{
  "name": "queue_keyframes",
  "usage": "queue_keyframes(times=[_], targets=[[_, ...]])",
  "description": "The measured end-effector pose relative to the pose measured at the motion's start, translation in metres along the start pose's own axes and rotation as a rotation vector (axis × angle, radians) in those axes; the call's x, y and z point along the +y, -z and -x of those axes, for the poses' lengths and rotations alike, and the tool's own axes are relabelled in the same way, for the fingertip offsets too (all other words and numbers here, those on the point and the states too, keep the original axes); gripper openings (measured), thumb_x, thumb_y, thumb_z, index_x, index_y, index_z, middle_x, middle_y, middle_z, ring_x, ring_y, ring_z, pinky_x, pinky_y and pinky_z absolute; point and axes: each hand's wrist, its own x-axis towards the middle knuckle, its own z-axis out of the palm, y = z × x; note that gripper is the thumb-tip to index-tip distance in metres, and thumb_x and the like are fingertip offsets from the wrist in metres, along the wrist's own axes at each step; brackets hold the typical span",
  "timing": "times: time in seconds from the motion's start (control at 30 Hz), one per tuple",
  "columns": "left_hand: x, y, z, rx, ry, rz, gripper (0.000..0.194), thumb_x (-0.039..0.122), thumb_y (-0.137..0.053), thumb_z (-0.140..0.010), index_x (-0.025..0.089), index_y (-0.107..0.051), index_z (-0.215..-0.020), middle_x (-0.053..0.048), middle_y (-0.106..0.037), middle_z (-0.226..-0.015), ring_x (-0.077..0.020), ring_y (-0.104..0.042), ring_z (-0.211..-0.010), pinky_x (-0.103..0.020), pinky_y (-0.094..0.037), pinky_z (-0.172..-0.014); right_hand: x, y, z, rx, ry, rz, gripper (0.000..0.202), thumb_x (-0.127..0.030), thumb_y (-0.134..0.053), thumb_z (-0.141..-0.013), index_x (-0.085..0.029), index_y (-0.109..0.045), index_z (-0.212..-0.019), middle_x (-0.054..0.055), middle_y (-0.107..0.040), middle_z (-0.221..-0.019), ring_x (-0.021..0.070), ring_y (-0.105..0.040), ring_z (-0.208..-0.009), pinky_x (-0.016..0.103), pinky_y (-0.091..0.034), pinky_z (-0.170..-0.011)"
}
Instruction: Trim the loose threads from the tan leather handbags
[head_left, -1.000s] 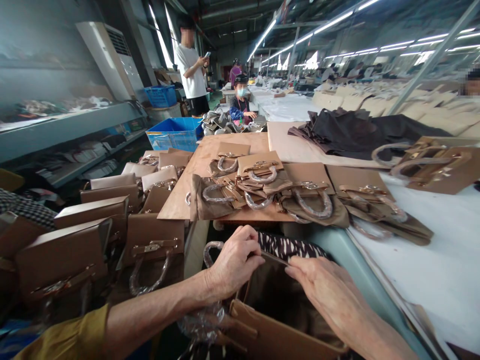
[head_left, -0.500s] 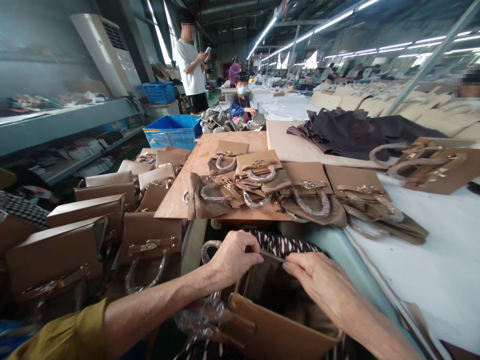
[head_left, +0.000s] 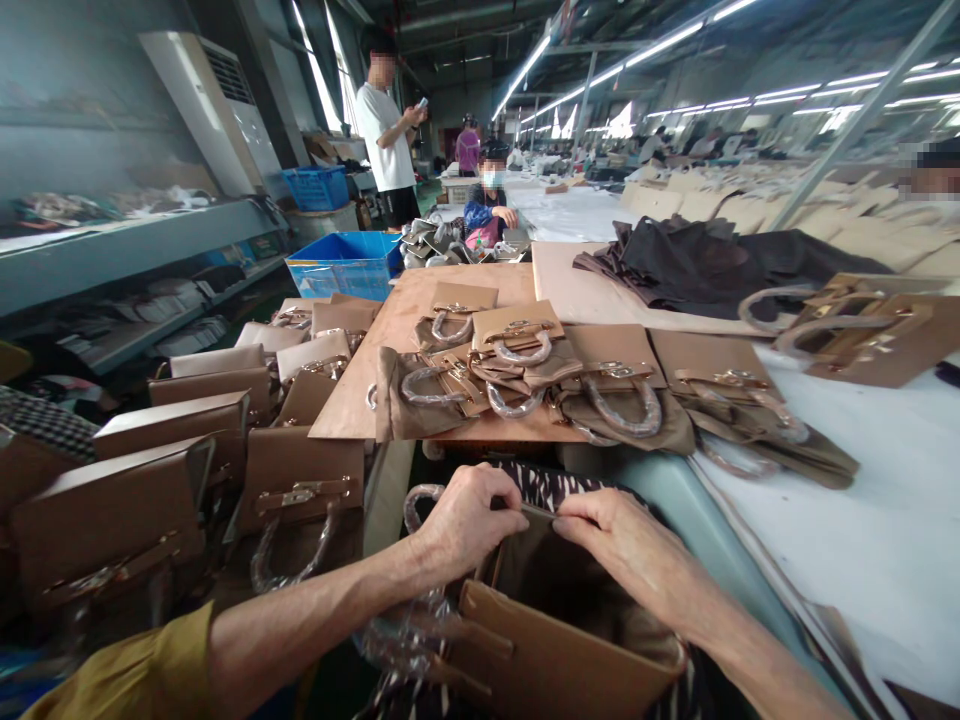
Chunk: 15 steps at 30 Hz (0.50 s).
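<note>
A brown handbag [head_left: 562, 650] sits in front of me on patterned black-and-white cloth [head_left: 551, 486], its mouth open toward me and its dark lining showing. My left hand [head_left: 472, 515] pinches the far edge of the bag's opening between thumb and fingers. A short way to the right, my right hand [head_left: 622, 530] pinches the same edge. A narrow strip of that edge shows between the two hands. One plastic-wrapped handle [head_left: 424, 503] rises beside my left wrist; more clear wrapping hangs at the bag's near left side.
Several similar bags lie on the wooden board [head_left: 352, 410] ahead. More brown bags [head_left: 195, 395] stand in rows at left. A white table [head_left: 862, 500] is at right, with dark cloth [head_left: 697, 265] behind. Beyond are a blue crate [head_left: 345, 262], a seated person [head_left: 487, 210] and a standing person [head_left: 386, 130].
My right hand has slid left along the bag's edge, closer to my left hand, which stays nearly in place. The seated person's hand in the background has shifted.
</note>
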Motion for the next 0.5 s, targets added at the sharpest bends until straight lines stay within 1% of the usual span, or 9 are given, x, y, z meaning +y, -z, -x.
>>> queue_keyframes(times=[0.1, 0.2, 0.3, 0.4, 0.5], targets=[[0.0, -0.001, 0.001, 0.009, 0.003, 0.01, 0.01, 0.013, -0.066, -0.063, 0.015, -0.06, -0.055, 0.002, -0.063, -0.069, -0.0132, -0.054, -0.07, -0.023, -0.038, -0.067, -0.001, 0.0, 0.002, -0.005, -0.007, -0.002, 0.032, -0.031, -0.043, -0.08, -0.018, -0.041, -0.051, -0.006, -0.033, -0.05, 0.0095, -0.036, -0.053, 0.023, -0.019, -0.048], [0.001, -0.001, 0.001, 0.02, 0.004, 0.005, 0.011, 0.012, -0.066, -0.063, 0.015, -0.06, -0.055, 0.002, -0.062, -0.07, -0.0133, -0.054, -0.071, -0.023, -0.038, -0.068, -0.003, 0.0, 0.002, 0.012, -0.003, 0.012, 0.033, -0.031, -0.043, -0.081, -0.018, -0.043, -0.051, -0.006, -0.034, -0.049, 0.0094, -0.037, -0.052, 0.022, -0.02, -0.047], [0.002, -0.002, 0.001, 0.02, 0.014, 0.002, 0.01, 0.013, -0.066, -0.063, 0.016, -0.06, -0.055, 0.002, -0.062, -0.07, -0.0133, -0.054, -0.071, -0.023, -0.038, -0.068, -0.005, 0.0, 0.0, 0.024, 0.025, 0.056, 0.032, -0.03, -0.044, -0.081, -0.019, -0.049, -0.051, -0.005, -0.04, -0.049, 0.0103, -0.041, -0.052, 0.022, -0.022, -0.048], [0.004, -0.003, 0.002, 0.02, 0.027, -0.001, 0.01, 0.014, -0.067, -0.063, 0.016, -0.061, -0.056, 0.002, -0.061, -0.07, -0.0132, -0.053, -0.07, -0.023, -0.038, -0.067, -0.008, -0.001, -0.003, 0.023, 0.094, 0.083, 0.029, -0.027, -0.046, -0.081, -0.02, -0.058, -0.056, -0.004, -0.048, -0.053, 0.0118, -0.047, -0.057, 0.022, -0.026, -0.051], [0.003, -0.004, 0.004, 0.035, 0.028, -0.008, 0.009, 0.014, -0.067, -0.063, 0.016, -0.06, -0.058, 0.002, -0.06, -0.07, -0.0131, -0.053, -0.07, -0.023, -0.038, -0.066, -0.013, -0.003, -0.004, 0.036, 0.089, 0.063, 0.026, -0.025, -0.047, -0.081, -0.022, -0.064, -0.062, -0.004, -0.053, -0.057, 0.0124, -0.052, -0.061, 0.022, -0.029, -0.055]])
